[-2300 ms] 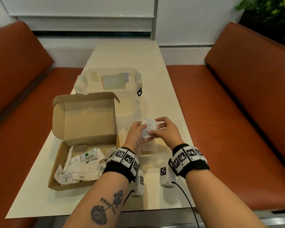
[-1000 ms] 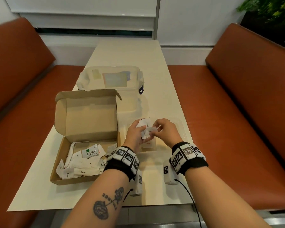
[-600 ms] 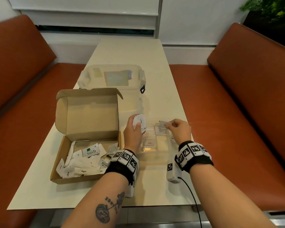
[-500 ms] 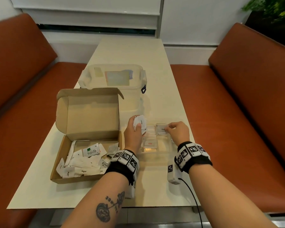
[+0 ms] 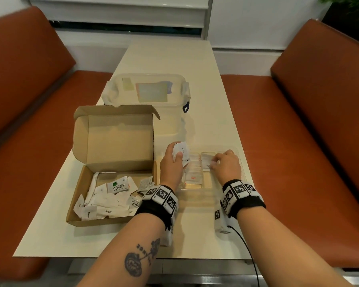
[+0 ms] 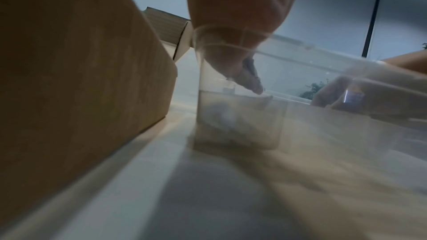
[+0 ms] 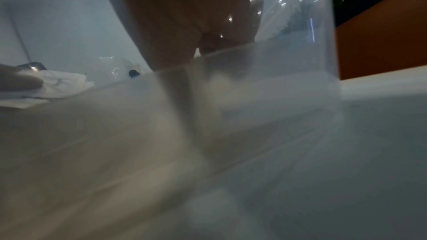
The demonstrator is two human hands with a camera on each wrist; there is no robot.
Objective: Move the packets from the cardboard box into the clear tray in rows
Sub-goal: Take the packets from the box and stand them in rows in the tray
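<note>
The left hand grips spare packets. The right hand pinches one packet inside the clear tray, near the tabletop's right edge. Lay it flat, flush beside the filled row.

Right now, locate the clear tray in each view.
Head: clear tray, right of centre, under both hands, beside the cardboard box.
Left wrist: its near corner fills centre and right.
Right wrist: its wall spans the frame.
Shared landmark: the cream table.
</note>
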